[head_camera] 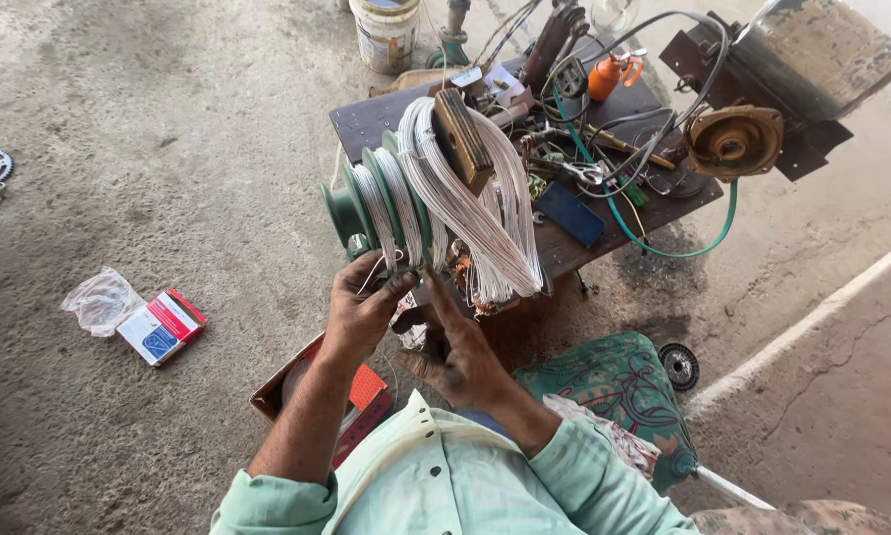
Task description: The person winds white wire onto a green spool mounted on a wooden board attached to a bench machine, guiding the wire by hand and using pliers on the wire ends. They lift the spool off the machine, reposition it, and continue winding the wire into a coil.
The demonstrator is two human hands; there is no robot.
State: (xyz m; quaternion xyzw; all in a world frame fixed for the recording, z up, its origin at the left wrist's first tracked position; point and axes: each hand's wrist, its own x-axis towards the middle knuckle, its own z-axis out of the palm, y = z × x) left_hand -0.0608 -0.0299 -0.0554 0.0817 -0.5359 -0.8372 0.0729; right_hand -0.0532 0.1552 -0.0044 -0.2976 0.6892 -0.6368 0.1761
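Note:
A green stepped winding former (351, 213) carries several bundles of white wire coils (465, 213), with a wooden block (462, 139) on its far end. My left hand (363, 307) grips the near end of the former and pinches white wire strands at its lower edge. My right hand (462, 357) is under the hanging coils, fingers spread and pointing up toward the wire loops, touching their lower part. A small copper-coloured part shows behind the loops. Both sleeves are pale green.
A low dark work table (604, 223) holds tools, cables, an orange oil can (609, 74) and a round metal motor cover (733, 139). A white bucket (384, 32) stands behind. A red-and-white box (163, 327) and plastic bag lie left on the concrete floor; a patterned cushion (619, 386) lies at my right.

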